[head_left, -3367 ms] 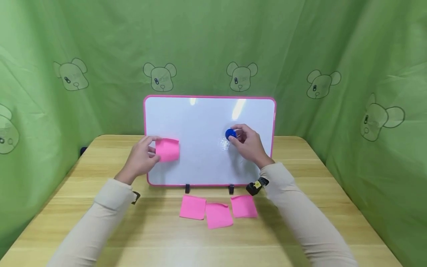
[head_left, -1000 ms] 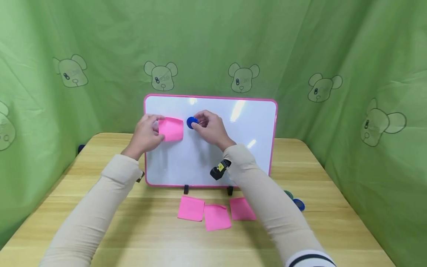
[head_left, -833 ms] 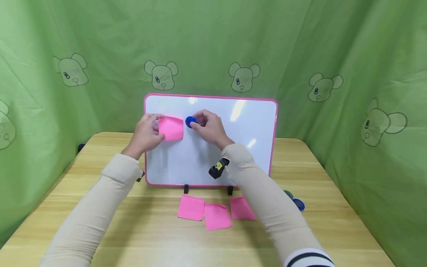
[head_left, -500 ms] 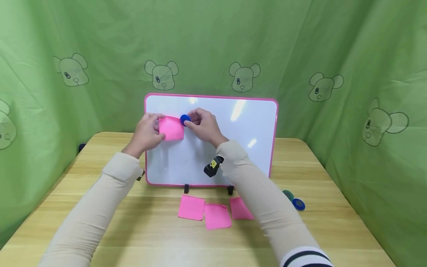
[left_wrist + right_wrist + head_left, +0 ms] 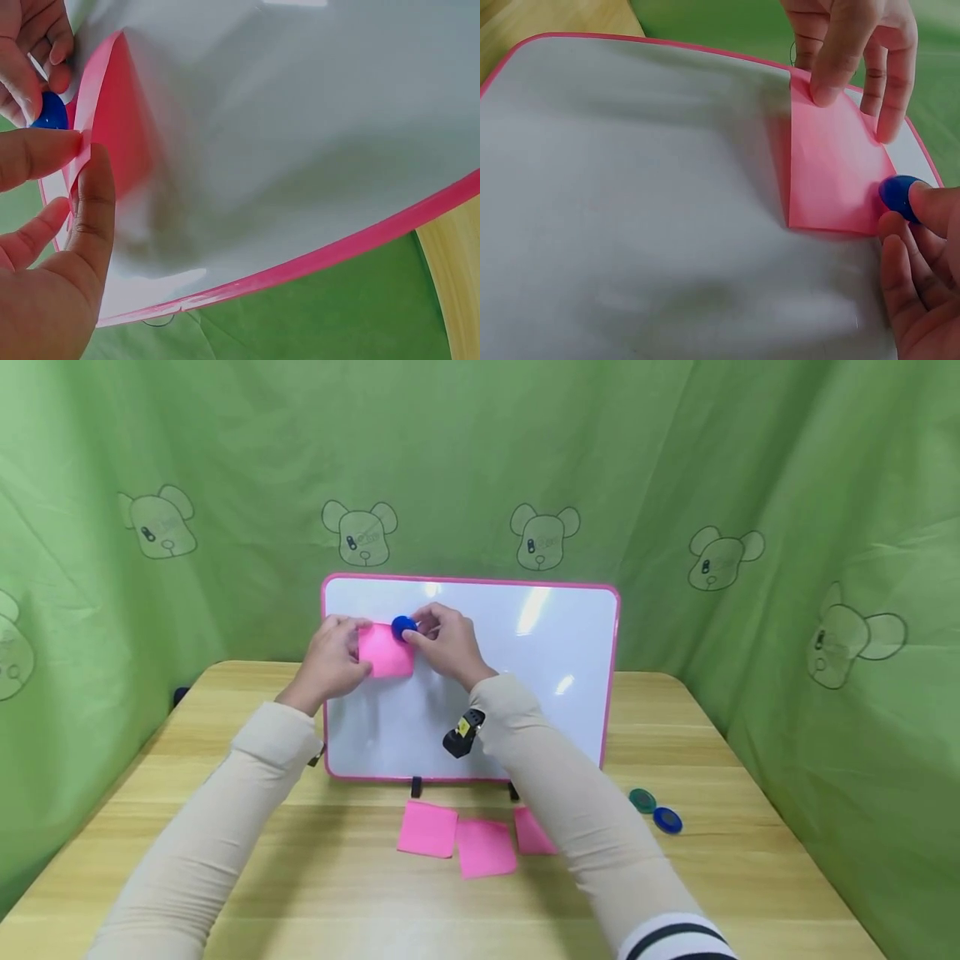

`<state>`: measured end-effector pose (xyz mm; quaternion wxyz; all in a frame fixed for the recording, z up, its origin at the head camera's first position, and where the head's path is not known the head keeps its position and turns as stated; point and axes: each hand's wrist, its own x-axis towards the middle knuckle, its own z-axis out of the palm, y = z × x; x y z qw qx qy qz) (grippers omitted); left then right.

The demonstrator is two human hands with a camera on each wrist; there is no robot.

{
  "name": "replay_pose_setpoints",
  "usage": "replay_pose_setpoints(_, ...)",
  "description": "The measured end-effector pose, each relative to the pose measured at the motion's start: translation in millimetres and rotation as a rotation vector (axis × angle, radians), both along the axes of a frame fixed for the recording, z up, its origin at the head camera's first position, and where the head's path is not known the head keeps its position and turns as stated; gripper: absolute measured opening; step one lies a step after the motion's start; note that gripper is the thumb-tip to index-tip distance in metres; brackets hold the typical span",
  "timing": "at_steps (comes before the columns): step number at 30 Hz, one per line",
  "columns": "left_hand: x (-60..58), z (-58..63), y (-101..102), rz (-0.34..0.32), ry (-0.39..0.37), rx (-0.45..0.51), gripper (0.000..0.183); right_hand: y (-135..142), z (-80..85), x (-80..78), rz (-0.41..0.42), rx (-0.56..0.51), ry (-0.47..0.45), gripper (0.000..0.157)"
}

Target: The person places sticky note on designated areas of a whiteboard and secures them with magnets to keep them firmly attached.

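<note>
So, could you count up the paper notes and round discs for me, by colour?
Pink notes: 4 (one in the left hand, three on the table)
Blue discs: 2 (one in the right hand, one on the table)
Green disc: 1 (on the table)
Total: 7
</note>
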<state>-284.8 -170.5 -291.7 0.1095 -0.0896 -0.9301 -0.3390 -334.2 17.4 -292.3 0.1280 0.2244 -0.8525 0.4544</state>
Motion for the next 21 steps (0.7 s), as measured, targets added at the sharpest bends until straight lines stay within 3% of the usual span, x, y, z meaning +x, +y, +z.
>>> replay_pose_setpoints(21,-3.1,-1.6,3.8,0.002,0.026,-0.015,0.068,-18.2,7.1,3.9,-0.103,0.004,-0.055,0.019)
